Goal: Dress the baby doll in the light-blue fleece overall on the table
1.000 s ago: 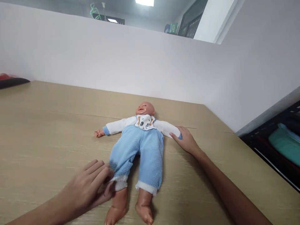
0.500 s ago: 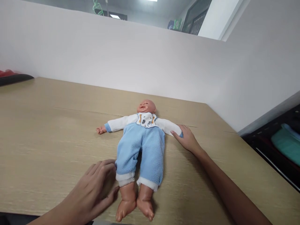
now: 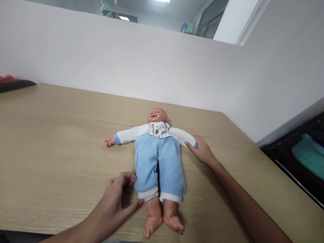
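A baby doll [image 3: 158, 158] lies face up on the wooden table [image 3: 63, 148], its head toward the wall and its arms spread. It wears a white and light blue fleece suit with a white animal-face bib [image 3: 159, 130]. My right hand [image 3: 201, 148] is wrapped round the cuff of the doll's arm on the right, hiding that doll hand. Beside the trouser leg on the left is my left hand [image 3: 121, 192], fingers curved and apart, fingertips and thumb touching the leg's side near the white hem.
A white wall [image 3: 126, 60] rises behind the table, with a window opening above. At the left edge sits a dark object [image 3: 17, 85] with something red. Right of the table, teal cloth [image 3: 308, 155] lies on a black rack.
The doll's legs and lower body have shifted to the right, and my left hand has moved right with them. My right hand stays at the cuff.
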### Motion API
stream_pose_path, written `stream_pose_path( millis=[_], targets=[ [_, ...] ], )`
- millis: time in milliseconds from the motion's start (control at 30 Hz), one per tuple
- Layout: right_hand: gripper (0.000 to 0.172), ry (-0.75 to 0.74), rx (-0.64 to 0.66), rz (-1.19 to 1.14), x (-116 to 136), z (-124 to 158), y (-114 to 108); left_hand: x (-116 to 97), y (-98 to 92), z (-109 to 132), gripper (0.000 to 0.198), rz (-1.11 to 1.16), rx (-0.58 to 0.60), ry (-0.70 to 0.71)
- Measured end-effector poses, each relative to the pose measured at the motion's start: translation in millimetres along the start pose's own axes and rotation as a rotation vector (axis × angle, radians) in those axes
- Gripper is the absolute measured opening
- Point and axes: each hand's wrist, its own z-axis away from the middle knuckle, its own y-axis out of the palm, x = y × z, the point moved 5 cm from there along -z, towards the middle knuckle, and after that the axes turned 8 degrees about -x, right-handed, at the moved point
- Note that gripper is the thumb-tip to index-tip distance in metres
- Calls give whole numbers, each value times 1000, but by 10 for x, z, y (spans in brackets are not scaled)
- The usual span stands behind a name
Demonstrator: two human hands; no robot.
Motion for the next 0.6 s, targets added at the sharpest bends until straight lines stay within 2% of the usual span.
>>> stream_pose_path(
  millis=[133,233,300,433,533,600],
  targets=[
    [51,-5,4,0,13,13,-7,-82,28,31,24,-32,-37,172],
    [58,-41,26,-17,60,32,-48,-196,6,43,16,-54,-54,326],
    [60,-69,34,-37,107,30,-117,-289,-18,49,15,-95,-26,409],
    [48,-130,-39,92,241,-51,-387,-435,-109,16,17,-168,91,589],
    [45,-210,-114,273,432,-158,-632,-470,-234,-180,4,-190,129,661],
    [46,-288,-147,368,622,-242,-773,-512,-316,-441,14,-222,88,641]
  ],
)
